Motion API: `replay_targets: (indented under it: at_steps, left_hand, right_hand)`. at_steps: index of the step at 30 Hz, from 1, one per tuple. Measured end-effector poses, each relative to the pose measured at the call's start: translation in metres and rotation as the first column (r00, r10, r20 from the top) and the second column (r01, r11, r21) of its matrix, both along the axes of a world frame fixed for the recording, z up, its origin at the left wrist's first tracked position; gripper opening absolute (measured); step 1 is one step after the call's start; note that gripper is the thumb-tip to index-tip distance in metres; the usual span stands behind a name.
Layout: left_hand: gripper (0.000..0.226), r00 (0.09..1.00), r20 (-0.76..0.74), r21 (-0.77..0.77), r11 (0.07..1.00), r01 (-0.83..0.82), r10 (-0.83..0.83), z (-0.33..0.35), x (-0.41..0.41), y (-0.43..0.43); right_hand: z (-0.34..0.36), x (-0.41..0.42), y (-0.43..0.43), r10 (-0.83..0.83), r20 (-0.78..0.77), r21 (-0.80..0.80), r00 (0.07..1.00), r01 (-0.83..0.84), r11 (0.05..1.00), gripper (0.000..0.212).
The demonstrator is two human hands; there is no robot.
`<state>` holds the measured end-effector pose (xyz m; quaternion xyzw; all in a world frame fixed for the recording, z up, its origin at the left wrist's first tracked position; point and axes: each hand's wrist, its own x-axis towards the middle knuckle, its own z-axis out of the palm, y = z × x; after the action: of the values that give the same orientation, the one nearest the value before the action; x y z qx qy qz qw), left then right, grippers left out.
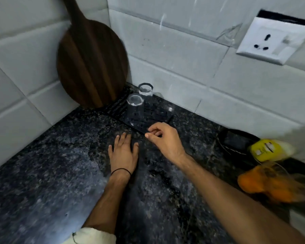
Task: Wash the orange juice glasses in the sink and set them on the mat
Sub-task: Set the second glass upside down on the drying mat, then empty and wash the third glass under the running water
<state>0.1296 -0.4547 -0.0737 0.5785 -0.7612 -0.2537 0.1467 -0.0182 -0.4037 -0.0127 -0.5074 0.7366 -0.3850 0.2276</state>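
The mat (148,118) sits in the counter corner, hemmed by tiled walls behind and a wooden board (91,64) leaning at its left. 2 upturned glasses (135,106) fill its left half; its right half is bare. The counter (42,173) at front left lies open. Blurred yellow and orange items (269,166) crowd the right.

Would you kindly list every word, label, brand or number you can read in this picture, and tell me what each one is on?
No text can be read anywhere in this view.
Yellow packet: it carries a white and dark label, too blurred to read.
Orange item: dark marks on it, blurred, not legible.
Wall socket: no lettering visible, only the pin holes.
Glasses, mat and wooden board: no print visible.
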Motion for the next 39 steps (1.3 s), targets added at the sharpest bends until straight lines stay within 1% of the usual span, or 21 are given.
replay_targets:
  at_steps: [2, 5, 8, 10, 13, 15, 17, 18, 19, 21, 22, 24, 26, 29, 30, 32, 33, 34, 36, 37, 39]
  left_hand:
    - [0.041, 0.989, -0.142, -0.042, 0.999, 0.027, -0.033, 0.005, -0.012, 0.027]
    - [0.029, 0.943, -0.320, -0.006, 0.995, 0.098, -0.094, 0.016, -0.038, 0.076]
    - [0.022, 0.887, -0.403, 0.033, 0.965, 0.260, -0.225, 0.024, -0.070, 0.127]
    - [0.019, 0.846, -0.427, 0.056, 0.925, 0.377, -0.319, 0.025, -0.094, 0.160]
    - [0.020, 0.815, -0.396, 0.078, 0.869, 0.489, -0.423, 0.025, -0.123, 0.202]
    - [0.020, 0.787, -0.385, 0.077, 0.832, 0.549, -0.483, 0.025, -0.137, 0.230]
    - [0.021, 0.755, -0.352, 0.040, 0.796, 0.603, -0.554, 0.021, -0.145, 0.249]
    - [0.024, 0.744, -0.312, 0.017, 0.779, 0.626, -0.591, 0.018, -0.149, 0.256]
    - [0.030, 0.740, -0.252, 0.014, 0.762, 0.648, -0.624, 0.014, -0.154, 0.263]
    - [0.045, 0.737, -0.095, 0.068, 0.734, 0.675, -0.669, 0.008, -0.159, 0.274]
    - [0.051, 0.724, -0.014, 0.102, 0.719, 0.687, -0.690, 0.005, -0.160, 0.278]
    - [0.056, 0.684, 0.102, 0.143, 0.691, 0.708, -0.722, 0.000, -0.159, 0.284]
    - [0.059, 0.654, 0.166, 0.147, 0.674, 0.724, -0.738, -0.004, -0.158, 0.288]
    - [0.061, 0.638, 0.216, 0.143, 0.670, 0.728, -0.739, -0.002, -0.158, 0.289]
    - [0.062, 0.640, 0.214, 0.148, 0.673, 0.725, -0.738, -0.002, -0.158, 0.287]
    - [0.060, 0.692, 0.205, 0.142, 0.720, 0.679, -0.693, 0.003, -0.163, 0.297]
    - [0.058, 0.723, 0.171, 0.129, 0.743, 0.657, -0.669, 0.006, -0.163, 0.296]
    - [0.054, 0.756, 0.125, 0.100, 0.766, 0.635, -0.642, 0.007, -0.164, 0.298]
    - [0.046, 0.808, -0.033, 0.046, 0.807, 0.589, -0.588, 0.017, -0.176, 0.324]
    - [0.042, 0.822, -0.119, 0.045, 0.824, 0.564, -0.557, 0.025, -0.186, 0.340]
    - [0.038, 0.833, -0.233, 0.074, 0.845, 0.530, -0.502, 0.041, -0.209, 0.367]
  right_hand:
    - [0.015, -0.006, 0.034, -0.006, 0.015, -0.046, 1.000, 0.006, 0.999, 0.007]
    - [0.035, -0.020, 0.089, -0.030, -0.003, -0.144, 1.000, 0.029, 0.989, 0.006]
    - [0.053, -0.043, 0.150, -0.115, -0.098, -0.201, 0.989, 0.094, 0.975, 0.006]
    - [0.061, -0.061, 0.193, -0.221, -0.186, -0.243, 0.957, 0.174, 0.954, 0.005]
    - [0.067, -0.086, 0.252, -0.425, -0.306, -0.320, 0.852, 0.328, 0.889, 0.005]
    - [0.064, -0.103, 0.290, -0.571, -0.373, -0.333, 0.732, 0.469, 0.818, 0.009]
    - [0.058, -0.118, 0.320, -0.652, -0.416, -0.270, 0.634, 0.598, 0.754, 0.016]
    - [0.054, -0.125, 0.329, -0.661, -0.432, -0.206, 0.613, 0.646, 0.735, 0.023]
    - [0.050, -0.133, 0.337, -0.653, -0.442, -0.125, 0.615, 0.678, 0.724, 0.030]
    - [0.044, -0.147, 0.345, -0.611, -0.427, 0.040, 0.667, 0.688, 0.724, 0.044]
    - [0.041, -0.153, 0.346, -0.588, -0.408, 0.112, 0.698, 0.678, 0.727, 0.049]
    - [0.037, -0.164, 0.344, -0.552, -0.358, 0.224, 0.753, 0.644, 0.732, 0.054]
    - [0.034, -0.175, 0.342, -0.526, -0.306, 0.276, 0.794, 0.603, 0.749, 0.051]
    - [0.028, -0.184, 0.341, -0.526, -0.270, 0.219, 0.807, 0.583, 0.782, 0.034]
    - [0.025, -0.185, 0.342, -0.525, -0.274, 0.195, 0.806, 0.581, 0.790, 0.029]
    - [0.021, -0.193, 0.355, -0.480, -0.268, 0.186, 0.835, 0.534, 0.825, 0.027]
    - [0.020, -0.193, 0.357, -0.466, -0.273, 0.199, 0.842, 0.523, 0.829, 0.028]
    - [0.019, -0.194, 0.362, -0.460, -0.277, 0.205, 0.844, 0.519, 0.830, 0.028]
    - [0.021, -0.206, 0.389, -0.450, -0.285, 0.199, 0.846, 0.512, 0.836, 0.026]
    - [0.022, -0.215, 0.406, -0.447, -0.294, 0.190, 0.845, 0.510, 0.839, 0.025]
    - [0.026, -0.232, 0.437, -0.460, -0.296, 0.154, 0.837, 0.516, 0.842, 0.025]
